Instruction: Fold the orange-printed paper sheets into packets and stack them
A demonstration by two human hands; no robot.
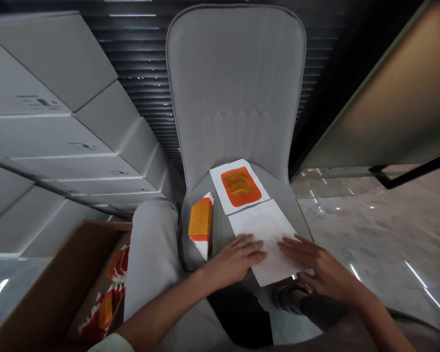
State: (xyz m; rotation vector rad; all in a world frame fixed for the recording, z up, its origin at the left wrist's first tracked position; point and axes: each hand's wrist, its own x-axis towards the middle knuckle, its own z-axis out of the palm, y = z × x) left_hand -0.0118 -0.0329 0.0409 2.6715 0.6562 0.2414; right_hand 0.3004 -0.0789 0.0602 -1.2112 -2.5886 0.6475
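White boxes (91, 112) are standing stacked at the left, bearing small dark printed marks (38, 101) (too blurred to read). A grey chair (236, 63) is standing beside them, and an open brown carton (71, 254) is holding red, orange and white folded papers (104, 310). On the chair's seat, a white sheet (262, 222) is lying nearest the person, just below a patterned sheet (218, 183) that is showing an orange-red square with a gold centre; any lettering there is escaping reading. The left hand (240, 255) and right hand (313, 261) are resting on the white sheet, fingers extended and slightly spread, gripping nothing. A folded orange-and-white stack (200, 217) is lying left of both sheets.
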